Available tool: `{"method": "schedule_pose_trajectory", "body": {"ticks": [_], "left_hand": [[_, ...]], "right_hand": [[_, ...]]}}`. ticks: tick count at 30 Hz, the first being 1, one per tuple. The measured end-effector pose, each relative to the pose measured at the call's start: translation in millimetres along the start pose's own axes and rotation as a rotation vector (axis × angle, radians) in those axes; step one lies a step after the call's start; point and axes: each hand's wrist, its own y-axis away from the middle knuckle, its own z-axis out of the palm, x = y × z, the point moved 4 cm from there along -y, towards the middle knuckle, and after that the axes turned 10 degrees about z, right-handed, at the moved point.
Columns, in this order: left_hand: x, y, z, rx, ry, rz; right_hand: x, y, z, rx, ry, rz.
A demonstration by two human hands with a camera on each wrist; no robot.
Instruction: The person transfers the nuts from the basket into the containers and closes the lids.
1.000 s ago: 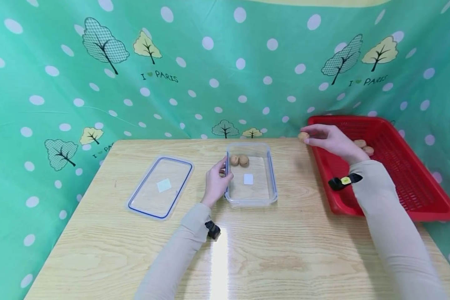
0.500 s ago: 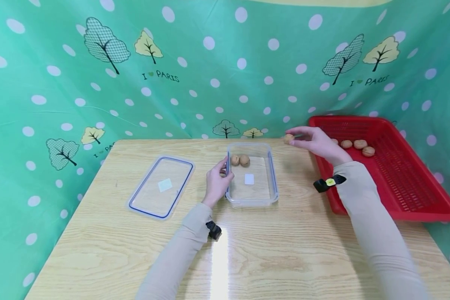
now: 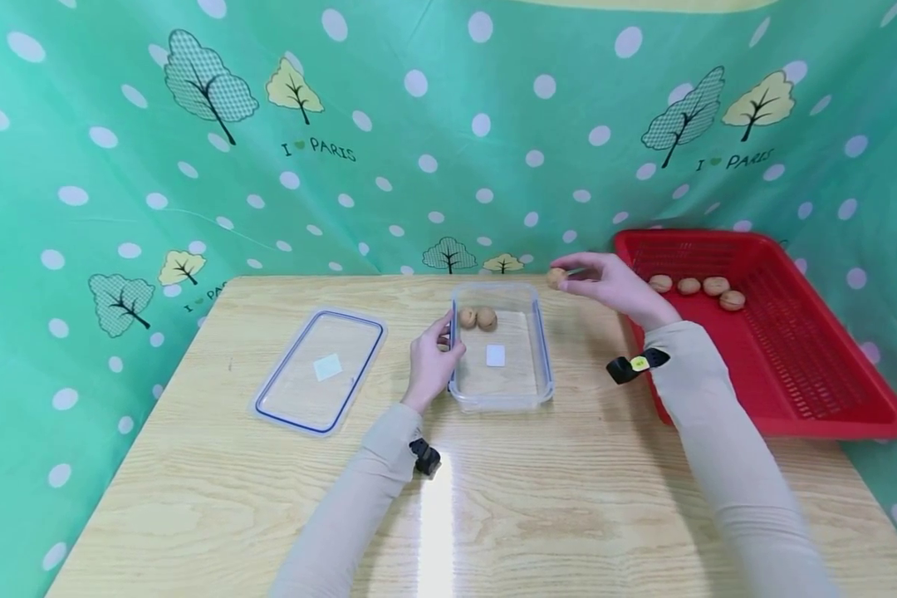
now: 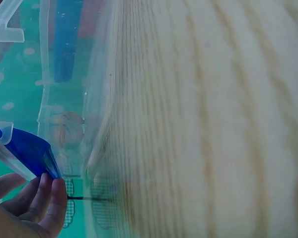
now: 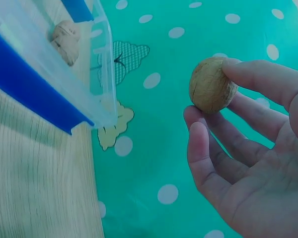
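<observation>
My right hand (image 3: pixel 609 284) pinches a brown walnut (image 5: pixel 212 85) between thumb and fingers, in the air just right of the container's back right corner. At the middle of the table stands a clear plastic food container (image 3: pixel 502 404), open at the top. Two walnuts (image 3: pixel 486 318) lie inside it at the back left, beside a white square label (image 3: pixel 496 355). My left hand (image 3: pixel 431 359) grips the container's left side. In the left wrist view, its fingers (image 4: pixel 53 203) hold a side flap (image 4: pixel 30 151) with a blue strip.
A red plastic basket (image 3: pixel 762 357) stands at the right, with several walnuts (image 3: pixel 688 286) along its back left. The container's clear lid (image 3: pixel 327 368), with a blue seal, lies flat on the left. A green dotted cloth (image 3: pixel 389 166) hangs behind the wooden table (image 3: pixel 568 515).
My right hand has moved left with the walnut, from over the basket's left rim toward the container. More walnuts in the basket now show. My left hand has stayed on the container.
</observation>
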Motion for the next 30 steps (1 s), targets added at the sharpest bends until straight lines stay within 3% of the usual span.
{"method": "schedule_pose_trajectory", "body": {"ticks": [12, 22, 30], "left_hand": [[2.4, -2.1, -3.2, -0.028, -0.013, 0.014], [1.2, -1.8, -3.5, -0.036, -0.026, -0.001], [-0.1, -2.0, -3.0, -0.030, -0.034, 0.000]], "right_hand": [[-13.5, -9.5, 26.0, -0.028, -0.065, -0.024], [-3.3, -24.3, 48.5, -0.026, -0.144, 0.046], [7.5, -36.7, 65.1, 0.001, -0.209, 0.051]]}}
